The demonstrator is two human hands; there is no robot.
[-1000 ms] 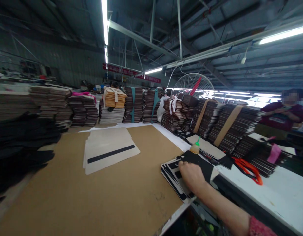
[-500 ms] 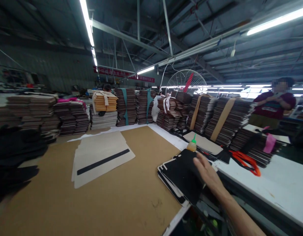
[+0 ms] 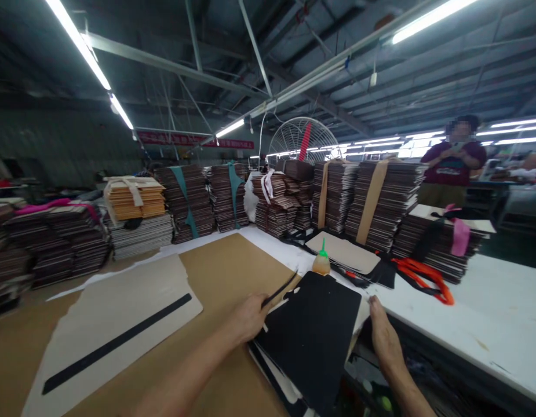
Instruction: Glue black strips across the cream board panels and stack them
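My left hand (image 3: 250,317) is closed on a thin dark strip (image 3: 281,288) that curves up from the fingers. It sits at the left edge of a stack of black panels (image 3: 315,336), whose corners have small notches and pale undersides. Beside the stack's right edge is my right hand (image 3: 386,335), its fingers stretched forward and partly hidden from view. On the left lies an overlapping spread of beige panels (image 3: 132,301), with a long black strip (image 3: 120,341) across the front one. A squeeze bottle (image 3: 321,263) with a green nozzle stands just behind the black panels.
Brown board (image 3: 224,260) covers the table on the left. Tall bound stacks of dark panels (image 3: 385,197) line the back. Orange straps (image 3: 424,281) lie on the white table (image 3: 489,313) at right. Further back are a large fan (image 3: 305,142) and a standing person (image 3: 452,162).
My left hand has come into view with the thin dark strip. My right hand has moved off the top of the black panels to their right edge. The view has turned right.
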